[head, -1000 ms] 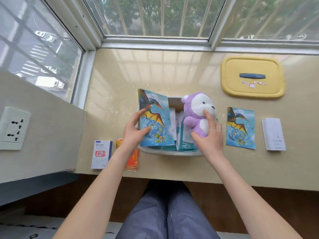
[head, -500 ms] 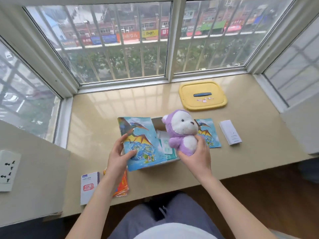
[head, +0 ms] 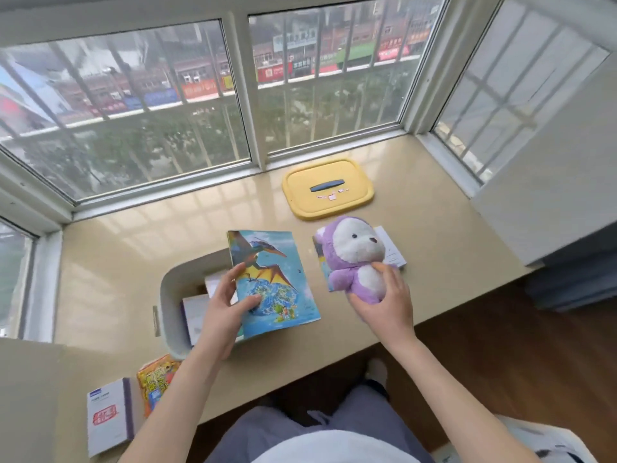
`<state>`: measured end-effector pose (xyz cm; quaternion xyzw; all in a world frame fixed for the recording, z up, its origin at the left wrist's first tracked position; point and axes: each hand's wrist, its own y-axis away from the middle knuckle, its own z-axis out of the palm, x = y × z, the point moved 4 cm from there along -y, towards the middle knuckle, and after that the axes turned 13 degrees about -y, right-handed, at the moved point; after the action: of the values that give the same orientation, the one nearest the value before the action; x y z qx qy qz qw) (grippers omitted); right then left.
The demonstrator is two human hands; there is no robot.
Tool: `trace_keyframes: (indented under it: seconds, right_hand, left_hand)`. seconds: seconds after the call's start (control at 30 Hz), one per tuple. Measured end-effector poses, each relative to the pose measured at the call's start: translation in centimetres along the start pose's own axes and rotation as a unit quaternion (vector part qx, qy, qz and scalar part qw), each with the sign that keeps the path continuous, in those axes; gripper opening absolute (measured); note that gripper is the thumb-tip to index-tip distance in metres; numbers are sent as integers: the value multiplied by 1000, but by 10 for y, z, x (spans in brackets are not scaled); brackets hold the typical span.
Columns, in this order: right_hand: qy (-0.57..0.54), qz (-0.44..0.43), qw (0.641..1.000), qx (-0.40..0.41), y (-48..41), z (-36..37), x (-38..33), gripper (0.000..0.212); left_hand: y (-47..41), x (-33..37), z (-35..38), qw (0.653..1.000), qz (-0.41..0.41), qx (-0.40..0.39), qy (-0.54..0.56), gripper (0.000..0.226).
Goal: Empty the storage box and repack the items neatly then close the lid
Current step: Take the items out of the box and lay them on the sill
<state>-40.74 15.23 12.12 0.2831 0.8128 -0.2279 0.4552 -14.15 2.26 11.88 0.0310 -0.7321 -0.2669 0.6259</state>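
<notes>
A grey storage box (head: 170, 295) stands open on the beige sill, with white booklets (head: 195, 312) inside. My left hand (head: 223, 312) grips a blue dinosaur book (head: 275, 282) over the box's right side. My right hand (head: 384, 302) holds a purple and white plush toy (head: 354, 259) upright, to the right of the box. Behind the plush lie a second dinosaur book (head: 319, 252) and a white box (head: 392, 250), both mostly hidden. The yellow lid (head: 329, 188) with a dark handle lies farther back, near the window.
An orange packet (head: 157, 382) and a white-and-purple book (head: 108, 416) lie at the sill's front left. Windows bound the sill at the back and both sides. The front edge drops to a wooden floor; my knees are below it.
My right hand has carried the plush out of the box to the right, over the second book. My left hand has shifted the dinosaur book rightward. The camera view has tilted up and swung.
</notes>
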Motion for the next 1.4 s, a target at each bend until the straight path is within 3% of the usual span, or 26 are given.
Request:
trace_keyframes:
  seconds: [0.2,0.47,0.87,1.27,1.4]
  right_hand:
    - [-37,32,997,-57,-43,-71,69,51]
    - [-3,70,995,-77,-110,-138,146,57]
    - [37,115,990,-75,-207,-95,254,56]
    - [113,72,991,-26,-241,-47,348,56]
    - [129,22,991,-4,-247,-39,358,55]
  left_hand:
    - [2,-9,110,999,-24,20,4,59]
    - [-11,-9,212,997,-51,55,-28,59]
    - [-154,-60,247,992,-102,65,-28,64]
    - [-242,-147,243,983,-153,88,-55,67]
    - [-256,-153,251,984,-144,77,-77,65]
